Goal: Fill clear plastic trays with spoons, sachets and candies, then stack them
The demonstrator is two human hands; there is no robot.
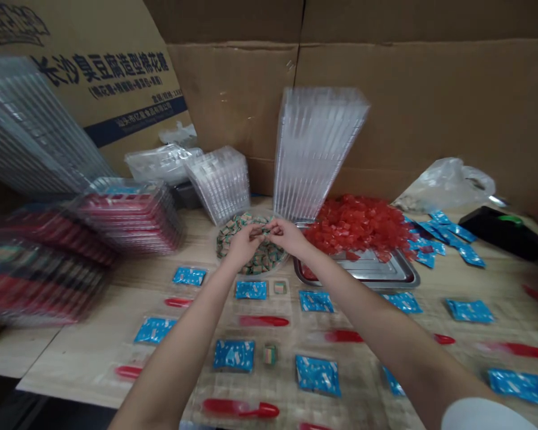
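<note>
Both my hands reach over a round bowl (224, 230) of small green and brown wrapped candies. My left hand (243, 243) and my right hand (287, 234) meet above it, fingers pinched together on candies from the bowl. Below my arms lie clear plastic trays holding blue packets (234, 355), red spoon-like pieces (263, 321) and single candies (280, 288). A metal tray (385, 272) heaped with red wrapped candies (358, 224) stands right beside my right hand.
Stacks of clear plastic trays (316, 149) stand behind the bowl, more at the left (31, 137). Filled trays (134, 215) are piled at left. Loose blue packets (448, 236), a plastic bag (448, 182) and a black device (506, 230) lie at right. Cardboard boxes (421, 101) wall the back.
</note>
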